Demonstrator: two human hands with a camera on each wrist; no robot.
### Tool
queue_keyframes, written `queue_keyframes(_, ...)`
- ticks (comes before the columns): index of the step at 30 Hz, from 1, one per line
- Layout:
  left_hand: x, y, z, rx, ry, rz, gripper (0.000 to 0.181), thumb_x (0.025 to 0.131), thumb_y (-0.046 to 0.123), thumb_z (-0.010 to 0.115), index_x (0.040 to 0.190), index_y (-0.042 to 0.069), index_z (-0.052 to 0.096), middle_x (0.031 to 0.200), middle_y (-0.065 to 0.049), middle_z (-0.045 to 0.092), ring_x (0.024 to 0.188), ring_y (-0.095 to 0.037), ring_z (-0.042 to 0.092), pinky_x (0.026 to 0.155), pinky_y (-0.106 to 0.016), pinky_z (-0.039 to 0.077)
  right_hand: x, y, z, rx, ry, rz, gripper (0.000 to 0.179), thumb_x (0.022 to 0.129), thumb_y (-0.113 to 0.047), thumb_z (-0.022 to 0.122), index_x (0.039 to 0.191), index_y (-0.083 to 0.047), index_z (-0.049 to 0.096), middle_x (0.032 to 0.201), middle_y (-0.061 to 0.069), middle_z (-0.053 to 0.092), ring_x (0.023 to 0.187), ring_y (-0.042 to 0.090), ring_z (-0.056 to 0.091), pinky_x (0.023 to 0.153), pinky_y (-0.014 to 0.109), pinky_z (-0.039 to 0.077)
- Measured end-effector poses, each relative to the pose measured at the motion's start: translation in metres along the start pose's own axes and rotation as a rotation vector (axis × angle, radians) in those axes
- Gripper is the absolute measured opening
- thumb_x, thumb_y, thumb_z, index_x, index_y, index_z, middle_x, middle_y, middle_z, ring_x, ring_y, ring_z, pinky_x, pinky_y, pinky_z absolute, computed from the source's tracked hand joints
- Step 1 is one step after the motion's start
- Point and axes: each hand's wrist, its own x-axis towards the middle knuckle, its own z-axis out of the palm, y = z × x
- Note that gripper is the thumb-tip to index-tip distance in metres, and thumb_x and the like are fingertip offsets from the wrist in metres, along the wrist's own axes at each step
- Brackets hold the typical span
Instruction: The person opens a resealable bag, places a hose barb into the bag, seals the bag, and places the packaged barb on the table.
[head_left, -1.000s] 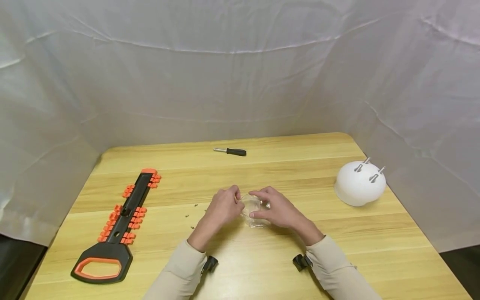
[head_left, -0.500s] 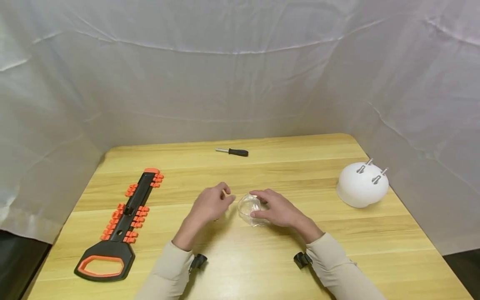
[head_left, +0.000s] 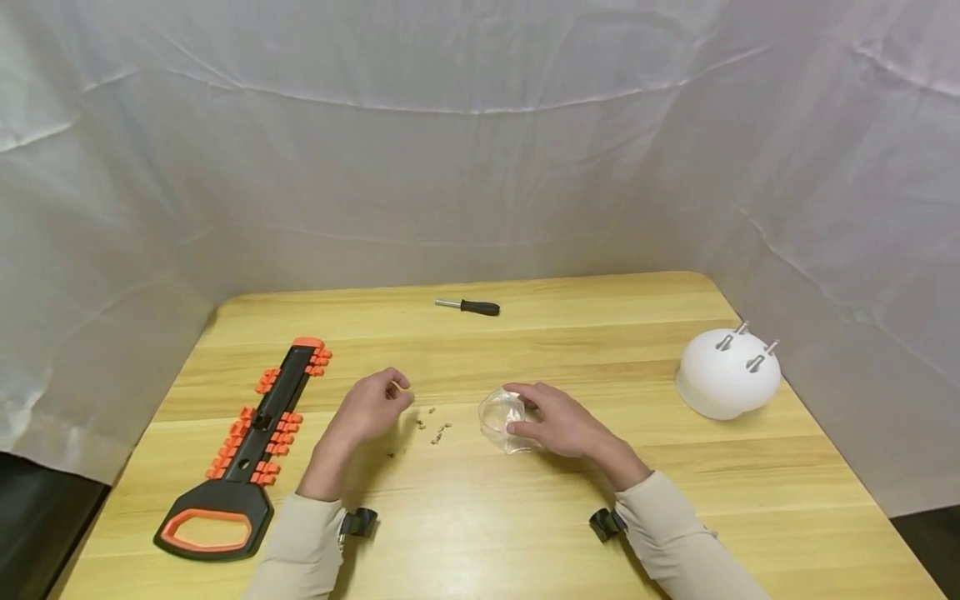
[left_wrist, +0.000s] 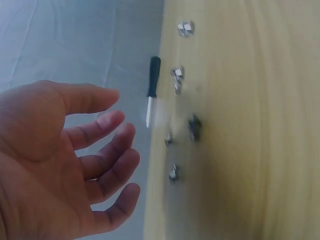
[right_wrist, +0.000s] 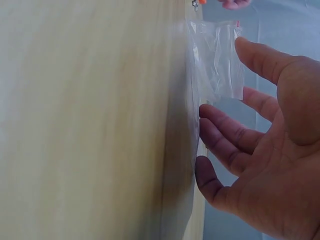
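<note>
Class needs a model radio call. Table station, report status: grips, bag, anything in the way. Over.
Left grip empty, fingers loosely curled, beside scattered metal bits. Right grip holds clear bag. Screwdriver near far edge, seemingly out of the way.

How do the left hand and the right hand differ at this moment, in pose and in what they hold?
The left hand holds nothing, while the right hand holds a clear plastic bag between thumb and fingers.
The left hand is beside small metal pieces on the table; the right hand is farther from them.
The left hand's fingers are loosely curled; the right hand's thumb and fingers are against the bag.
Both are bare.
</note>
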Motion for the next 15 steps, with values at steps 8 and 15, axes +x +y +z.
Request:
queue_keyframes(8,-0.003,-0.012,-0.001,0.118,-0.025,-0.029,0.020,0.089,0.021,0.067,0.107,0.011,0.065,0.103,-0.008,0.066,0.091,-0.023,0.061,0.076,-0.040,0.050,-0.002,0.000,-0.003,0.027,0.011,-0.002,0.059,0.089,-0.037,0.069,0.143,-0.024,0.047,0.124,0.003,0.060,0.112,0.019,0.056,0.099,0.044,0.045)
queue_keyframes(15,-0.001,-0.015,0.000,0.205,-0.024,-0.041,0.009,0.088,0.020,0.068,0.096,0.015,0.068,0.098,-0.003,0.066,0.087,-0.020,0.059,0.073,-0.039,0.048,-0.001,0.003,-0.002,0.021,0.006,0.004,0.059,0.089,-0.036,0.068,0.143,-0.026,0.047,0.125,0.002,0.060,0.114,0.019,0.055,0.099,0.045,0.044)
